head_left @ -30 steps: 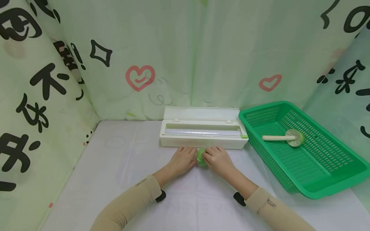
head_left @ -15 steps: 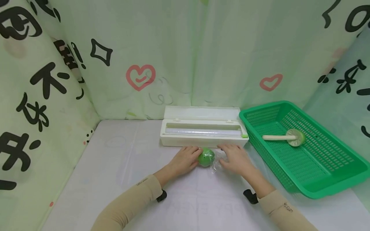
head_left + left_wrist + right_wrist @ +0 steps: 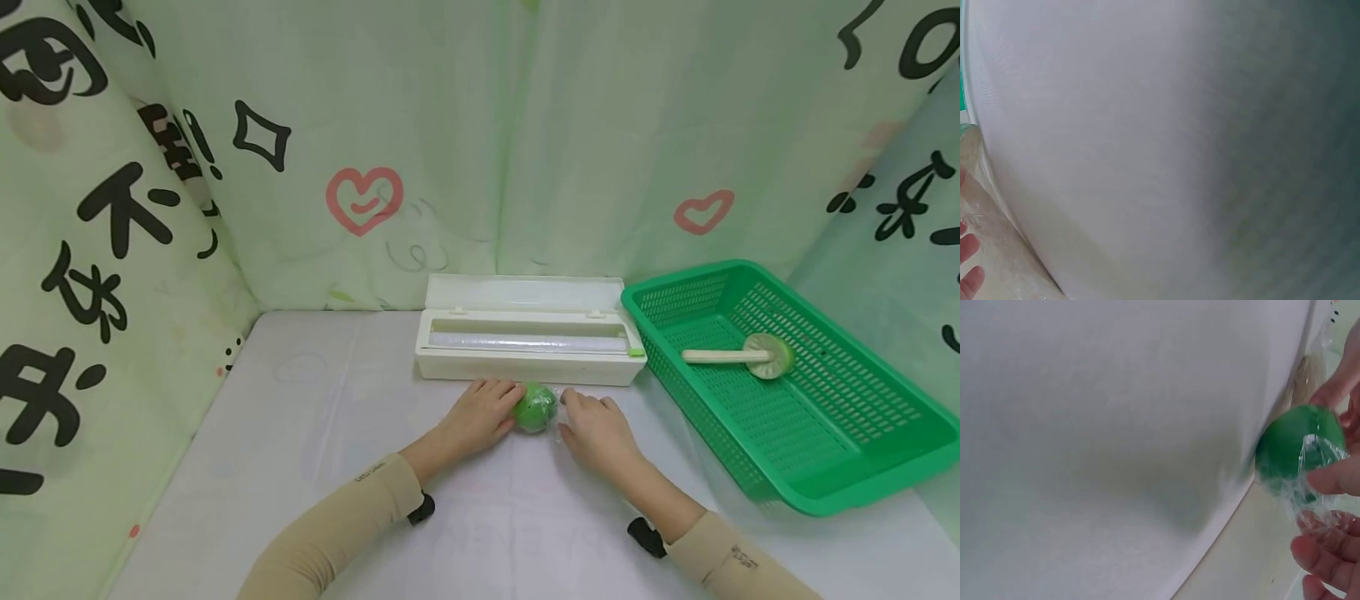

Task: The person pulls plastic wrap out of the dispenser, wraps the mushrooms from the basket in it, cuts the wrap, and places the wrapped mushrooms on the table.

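A green ball (image 3: 535, 407), partly covered in clear plastic wrap (image 3: 1310, 450), sits between my two hands in front of the white box (image 3: 525, 367). My left hand (image 3: 480, 415) holds the ball from its left side, its thumb and fingers against the green surface in the right wrist view. On the other side, my right hand (image 3: 600, 429) pinches the loose, crumpled end of the wrap between thumb and fingers. Only a few fingertips (image 3: 969, 284) show at the edge of the left wrist view.
Inside the white box, its lid (image 3: 525, 292) raised, lies a roll of clear film (image 3: 525, 342). At the right stands a green plastic basket (image 3: 817, 467) holding a film-wrapped green-topped item with a pale stick (image 3: 723, 357). Printed curtains (image 3: 585, 150) enclose the white table (image 3: 465, 542).
My right hand moved right off the ball, uncovering it and the loose wrap, then came back left and took hold of that wrap. My left hand stayed at the ball's left side.
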Action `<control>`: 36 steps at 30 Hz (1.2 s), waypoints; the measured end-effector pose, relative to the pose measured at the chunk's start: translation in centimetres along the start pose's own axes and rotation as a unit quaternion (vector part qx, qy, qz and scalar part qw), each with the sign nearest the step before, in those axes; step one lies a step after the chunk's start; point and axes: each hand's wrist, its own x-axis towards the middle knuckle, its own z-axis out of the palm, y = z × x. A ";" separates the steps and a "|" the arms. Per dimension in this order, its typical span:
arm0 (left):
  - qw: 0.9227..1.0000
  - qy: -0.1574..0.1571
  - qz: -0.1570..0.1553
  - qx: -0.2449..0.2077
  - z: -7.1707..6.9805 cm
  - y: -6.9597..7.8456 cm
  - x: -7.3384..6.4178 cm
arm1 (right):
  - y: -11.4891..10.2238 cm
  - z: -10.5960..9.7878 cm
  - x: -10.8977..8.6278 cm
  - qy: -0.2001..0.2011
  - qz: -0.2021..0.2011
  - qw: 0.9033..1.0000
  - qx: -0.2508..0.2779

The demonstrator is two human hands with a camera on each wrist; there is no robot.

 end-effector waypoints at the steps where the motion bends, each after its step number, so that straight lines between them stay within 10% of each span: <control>1: 1.000 0.001 0.000 0.001 0.0 0.0 0.0 | -0.2 0.0 0.0 0.014 -0.018 1.000 -0.017; 7: 1.000 0.003 0.002 0.006 0.2 0.0 0.0 | -0.8 0.2 0.4 0.070 -0.114 0.989 -0.066; 15: 1.000 -0.007 -0.008 0.002 0.2 0.0 0.0 | -0.5 0.8 0.9 0.073 -0.212 0.975 -0.003; 26: 0.994 -0.079 -0.052 -0.046 -1.2 -1.1 -0.9 | 0.2 1.1 1.6 0.088 -0.236 0.967 0.024; 36: 0.978 -0.174 -0.111 -0.032 -2.1 -4.1 -4.9 | 0.5 1.2 2.0 0.093 -0.234 0.967 0.039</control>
